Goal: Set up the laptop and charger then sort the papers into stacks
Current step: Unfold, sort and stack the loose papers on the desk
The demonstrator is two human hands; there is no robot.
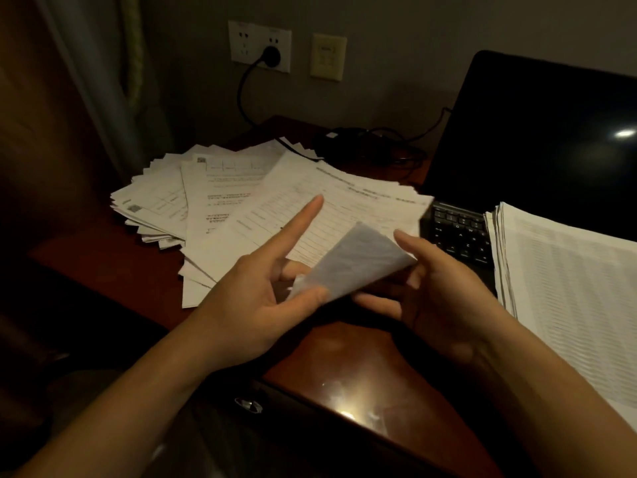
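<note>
Nearest me is the front edge of the bench (pixel 344 367), bare and glossy.

Just above it, my left hand (pixel 248 305) pinches the turned-up corner of the sheet (pixel 355 260) between the thumb and a finger behind it. The other fingers (pixel 300 219) are spread, with the index held out straight over the pile.

My right hand (pixel 437 305) cups the same curl from the other side. Its fingers are loosely bent and the index tip is at the paper's edge. I cannot tell whether it grips or only steadies.

The sheet tops the loose papers (pixel 220 201), fanned untidily across the bench's left half. A squared stack (pixel 568 288) lies to the right, overlapping the laptop (pixel 537 139), which is open with a dark screen.

Behind it, the charger (pixel 341 139) sits at the back of the bench. A plug (pixel 270 56) is seated in the wall socket (pixel 260 46).

Assessment: set-up appears complete and sorting is in hand.

The next move calls for peeling this one sheet free without dragging those beneath. It then goes to whichever stack it matches. The print is too blurred for me to say which.
</note>
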